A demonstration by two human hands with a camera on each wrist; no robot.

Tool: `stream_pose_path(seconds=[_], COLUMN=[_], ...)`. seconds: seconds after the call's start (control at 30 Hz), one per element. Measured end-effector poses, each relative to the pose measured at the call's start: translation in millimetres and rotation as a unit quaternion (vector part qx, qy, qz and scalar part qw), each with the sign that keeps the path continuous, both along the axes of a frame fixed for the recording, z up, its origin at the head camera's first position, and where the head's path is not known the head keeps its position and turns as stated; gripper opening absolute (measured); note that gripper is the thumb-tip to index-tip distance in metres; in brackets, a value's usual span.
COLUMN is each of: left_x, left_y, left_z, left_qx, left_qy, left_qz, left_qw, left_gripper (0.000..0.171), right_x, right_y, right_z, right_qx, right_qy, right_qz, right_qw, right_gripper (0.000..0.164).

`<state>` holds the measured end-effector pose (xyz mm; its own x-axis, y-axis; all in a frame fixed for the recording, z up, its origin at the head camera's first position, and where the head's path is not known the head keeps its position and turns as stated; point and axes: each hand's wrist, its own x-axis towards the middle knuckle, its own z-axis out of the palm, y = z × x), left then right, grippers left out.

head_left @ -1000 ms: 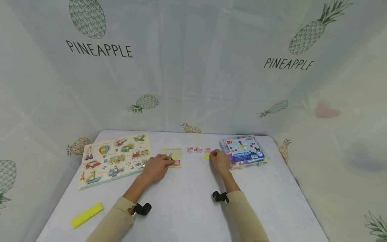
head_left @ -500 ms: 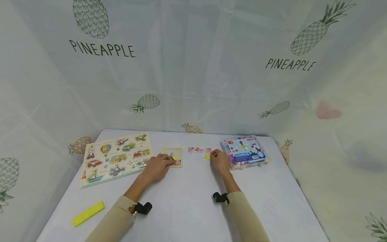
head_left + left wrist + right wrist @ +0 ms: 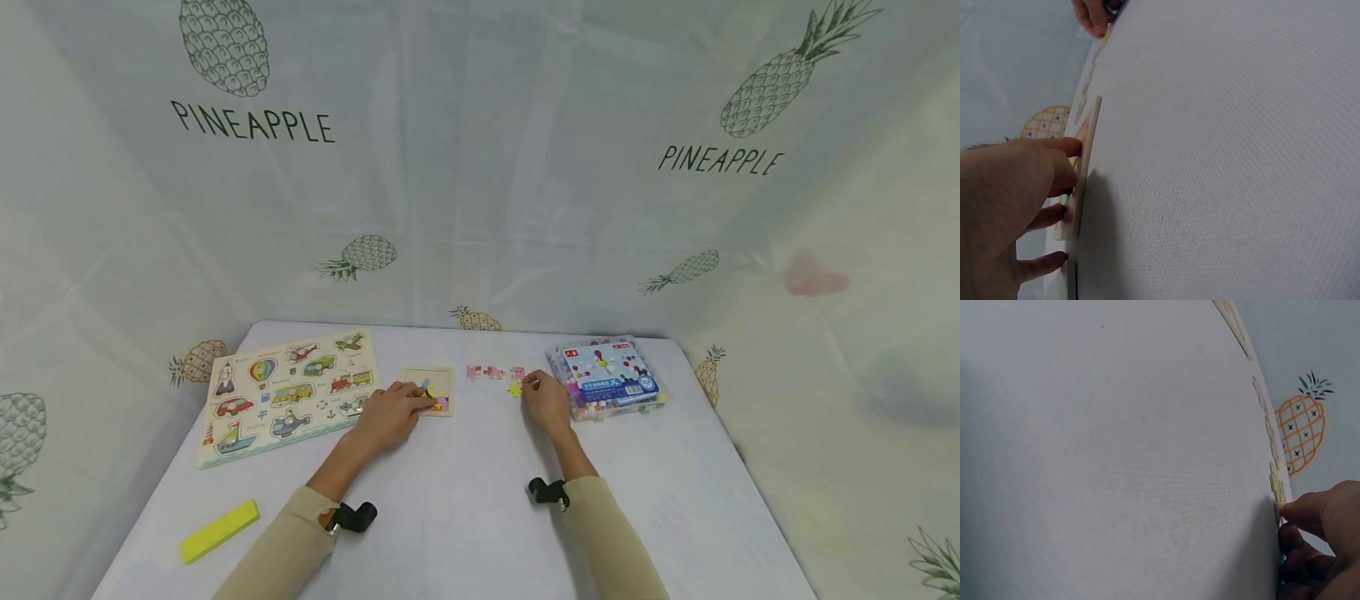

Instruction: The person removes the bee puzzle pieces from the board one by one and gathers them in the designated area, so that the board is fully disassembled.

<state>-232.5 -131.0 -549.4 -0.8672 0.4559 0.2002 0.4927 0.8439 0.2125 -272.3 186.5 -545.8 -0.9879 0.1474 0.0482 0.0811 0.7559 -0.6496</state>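
My left hand (image 3: 390, 413) rests on a small square wooden puzzle tray (image 3: 445, 376), fingertips on the colourful pieces inside it. In the left wrist view its fingers (image 3: 1054, 149) reach over the tray's edge (image 3: 1090, 147), and one touches down beyond it. On the table to the tray's right, my right hand (image 3: 547, 402) has thumb and fingertips together, pinching a small puzzle piece (image 3: 1277, 512) mostly hidden by them. Right beside it lies a yellow puzzle piece (image 3: 514, 389). Several pink puzzle pieces (image 3: 492, 372) lie in a row just behind.
A large picture board with vehicles (image 3: 288, 392) lies at the left, close to my left hand. A clear plastic box with a blue label (image 3: 607, 379) stands right of my right hand. A yellow block (image 3: 219, 532) is near the front left. A pineapple-print curtain (image 3: 480, 192) hangs behind.
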Motion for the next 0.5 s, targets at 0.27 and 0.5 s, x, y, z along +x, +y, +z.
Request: stream_pose_path(seconds=[0.27,0.5], left_x=[-0.9,-5.4], left_y=[0,-2], left_z=[1.0,-4.1], left_qx=[0.021,0.048], left_qy=[-0.016,-0.028], left_qz=[-0.001,-0.007], left_qw=[0.9996,0.9985], left_gripper=[0.035,0.036], right_x=[-1.7,-9.3], right_y=[-7,-36], right_z=[-3.4,8.3], right_qx=[-0.021,-0.048], right_qy=[0.042,0.050], right_qz=[0.007,0.093], right_qw=[0.999,0.993], right_gripper=[0.010,0.011])
